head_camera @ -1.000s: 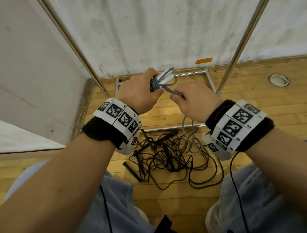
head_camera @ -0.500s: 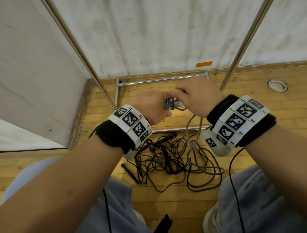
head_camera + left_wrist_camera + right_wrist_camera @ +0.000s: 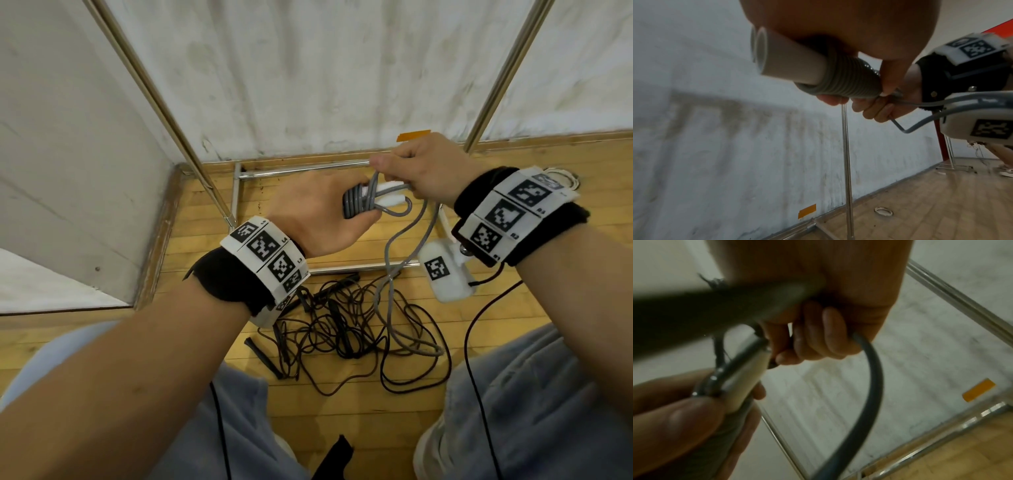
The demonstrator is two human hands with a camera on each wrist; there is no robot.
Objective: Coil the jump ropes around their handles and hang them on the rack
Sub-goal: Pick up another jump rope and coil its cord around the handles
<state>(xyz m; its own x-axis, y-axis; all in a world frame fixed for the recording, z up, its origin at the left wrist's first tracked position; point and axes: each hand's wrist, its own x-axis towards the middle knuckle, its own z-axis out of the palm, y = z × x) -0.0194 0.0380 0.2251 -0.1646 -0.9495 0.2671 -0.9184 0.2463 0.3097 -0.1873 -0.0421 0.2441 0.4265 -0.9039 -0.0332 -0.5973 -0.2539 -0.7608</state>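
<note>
Our left hand [image 3: 318, 216] was wrapped around the white handles [image 3: 789, 63] of the grey jump rope [image 3: 404, 260], fingers curled over the tight grey coils [image 3: 356, 204] already wound on them. Both handles sat side by side, their butt ends sticking out of the fist in the left wrist view. Our right hand [image 3: 428, 171] was just beside the left, a bit higher, fingers clamped on the free run of the grey rope where it came off the handles. From there the rope looped down between our wrists and trailed onto the wooden floor [image 3: 342, 411]. On the floor below our hands lay a tangle of black jump ropes [image 3: 342, 329] with black handles, the grey tail resting on top of it. The chrome rack [image 3: 308, 169] stood against the white wall [image 3: 325, 75], its base frame on the floor just past the tangle, uprights on either side of our hands. Orange tape [image 3: 412, 135] was on the wall behind the right hand.
</note>
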